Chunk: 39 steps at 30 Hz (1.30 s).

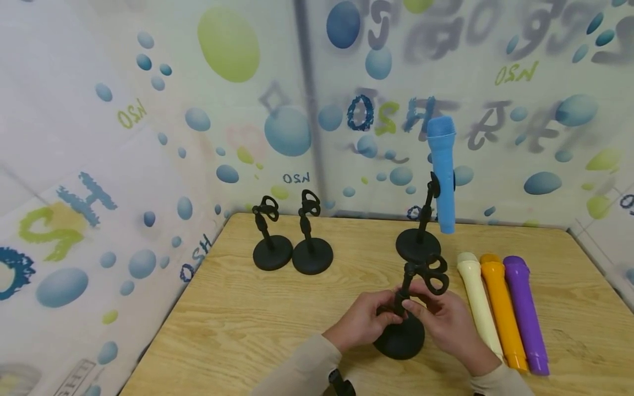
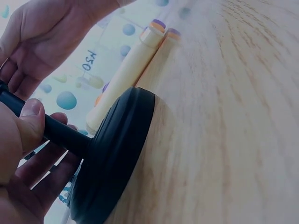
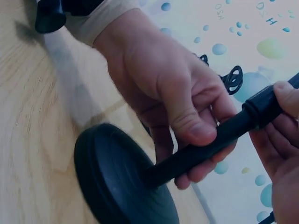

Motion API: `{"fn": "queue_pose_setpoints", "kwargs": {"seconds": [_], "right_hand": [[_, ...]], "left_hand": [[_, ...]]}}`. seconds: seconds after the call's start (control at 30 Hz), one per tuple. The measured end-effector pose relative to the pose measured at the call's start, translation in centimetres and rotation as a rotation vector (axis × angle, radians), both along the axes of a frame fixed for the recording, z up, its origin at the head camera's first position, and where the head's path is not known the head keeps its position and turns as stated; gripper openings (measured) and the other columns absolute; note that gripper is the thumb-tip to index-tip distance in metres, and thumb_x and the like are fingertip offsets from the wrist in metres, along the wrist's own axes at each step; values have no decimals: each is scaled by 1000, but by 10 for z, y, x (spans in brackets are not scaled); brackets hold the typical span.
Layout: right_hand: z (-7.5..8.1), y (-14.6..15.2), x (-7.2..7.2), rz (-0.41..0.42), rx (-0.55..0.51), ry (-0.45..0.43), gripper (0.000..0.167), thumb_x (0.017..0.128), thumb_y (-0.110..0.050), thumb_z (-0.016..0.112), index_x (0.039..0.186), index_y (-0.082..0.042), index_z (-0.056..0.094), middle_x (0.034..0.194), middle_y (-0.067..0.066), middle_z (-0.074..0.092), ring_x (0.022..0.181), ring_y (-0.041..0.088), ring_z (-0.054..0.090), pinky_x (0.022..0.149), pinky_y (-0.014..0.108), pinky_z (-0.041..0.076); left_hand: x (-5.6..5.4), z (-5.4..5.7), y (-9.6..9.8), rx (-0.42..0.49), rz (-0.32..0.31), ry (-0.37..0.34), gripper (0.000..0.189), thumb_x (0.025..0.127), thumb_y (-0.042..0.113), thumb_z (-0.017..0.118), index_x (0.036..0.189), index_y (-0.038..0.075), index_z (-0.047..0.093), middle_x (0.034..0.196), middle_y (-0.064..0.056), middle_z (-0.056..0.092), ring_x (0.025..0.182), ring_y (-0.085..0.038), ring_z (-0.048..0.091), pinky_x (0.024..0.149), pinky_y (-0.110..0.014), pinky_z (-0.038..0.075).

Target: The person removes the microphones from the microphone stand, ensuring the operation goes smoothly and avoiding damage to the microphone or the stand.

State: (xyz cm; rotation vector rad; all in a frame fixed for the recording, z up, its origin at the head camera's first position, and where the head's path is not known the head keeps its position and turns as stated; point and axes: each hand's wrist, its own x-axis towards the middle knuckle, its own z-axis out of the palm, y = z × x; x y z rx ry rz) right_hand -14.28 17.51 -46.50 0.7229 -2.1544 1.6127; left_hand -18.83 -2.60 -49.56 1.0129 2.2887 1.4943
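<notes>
Left hand (image 1: 364, 322) and right hand (image 1: 448, 319) pinch a black plastic disc-based stand (image 1: 400, 338); I'm likely adjusting its half-hidden collar (image 3: 257, 111); next, twist

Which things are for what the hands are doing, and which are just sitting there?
In the job now:
left hand
right hand
black stand they hold

Just sitting there, though perhaps part of it too:
two empty stands
blue microphone on its stand
cream microphone
orange microphone
purple microphone
</notes>
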Motion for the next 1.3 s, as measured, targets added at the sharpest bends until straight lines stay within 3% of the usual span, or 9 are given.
{"fn": "queue_pose_setpoints", "kwargs": {"seconds": [0.1, 0.27, 0.43, 0.53, 0.67, 0.87, 1.0, 1.13, 1.3], "right_hand": [[-2, 3, 1, 15, 32, -36, 33, 99, 15, 66, 129, 4, 72, 129, -15, 74, 120, -8, 67, 96, 12, 56], [-3, 1, 2, 45, -59, -95, 41, 101, 16, 61, 142, 8, 62, 138, -5, 75, 126, -2, 67, 107, 11, 49], [-5, -12, 6, -50, -171, -123, 39, 90, 21, 73, 127, 11, 63, 119, -8, 73, 109, 4, 67, 101, 12, 52], [-7, -18, 8, -131, -166, -100, 35, 85, 23, 75, 116, 9, 65, 108, -10, 69, 99, 6, 64, 95, 13, 53], [-9, -20, 9, -174, -166, -62, 34, 84, 27, 74, 112, 8, 69, 108, -12, 71, 98, 6, 64, 95, 13, 53], [-11, -15, 12, -155, -142, -120, 29, 94, 19, 70, 121, 10, 69, 120, -17, 72, 105, 2, 66, 102, 10, 51], [-14, -13, 14, -85, -169, -130, 29, 99, 17, 64, 129, 14, 66, 129, -18, 73, 115, -3, 66, 102, 11, 52], [-17, -11, 13, 12, -218, -119, 33, 101, 18, 58, 134, 15, 63, 136, -15, 72, 126, -4, 64, 104, 11, 51], [-20, -9, 12, 32, -219, -141, 34, 101, 18, 59, 134, 13, 63, 132, -7, 74, 123, -2, 65, 108, 11, 48]], "left_hand": [[0, 1, 0, 1, 1, -5, 24, 102, 9, 72, 126, 7, 74, 113, -7, 82, 107, 1, 73, 99, -18, 56], [-1, 1, 1, 11, 3, -7, 19, 102, 8, 72, 121, 5, 75, 112, -8, 82, 105, 0, 74, 97, -17, 57], [0, 1, 1, -8, 20, -3, 18, 102, 9, 73, 120, 7, 76, 114, -7, 82, 106, -3, 75, 93, -16, 57], [0, 2, 1, -14, 34, -21, 17, 102, 10, 73, 119, 8, 77, 114, -6, 81, 106, -2, 74, 94, -16, 57], [0, 3, 2, -13, 24, -18, 18, 103, 10, 72, 121, 8, 76, 115, -7, 81, 106, 0, 73, 94, -16, 57], [0, 1, 1, -10, 13, 15, 19, 104, 10, 71, 122, 8, 76, 116, -4, 82, 106, 3, 72, 95, -17, 57], [0, 0, 0, -12, 16, 16, 21, 103, 10, 71, 124, 9, 76, 116, -4, 82, 106, 3, 72, 97, -17, 57], [1, -2, 0, -7, 8, 23, 38, 104, 11, 71, 142, 12, 70, 126, -3, 80, 110, 1, 72, 100, -19, 56], [1, -4, 0, 1, -4, 37, 48, 105, 11, 69, 152, 16, 62, 137, -2, 76, 114, 0, 72, 102, -20, 56]]}}
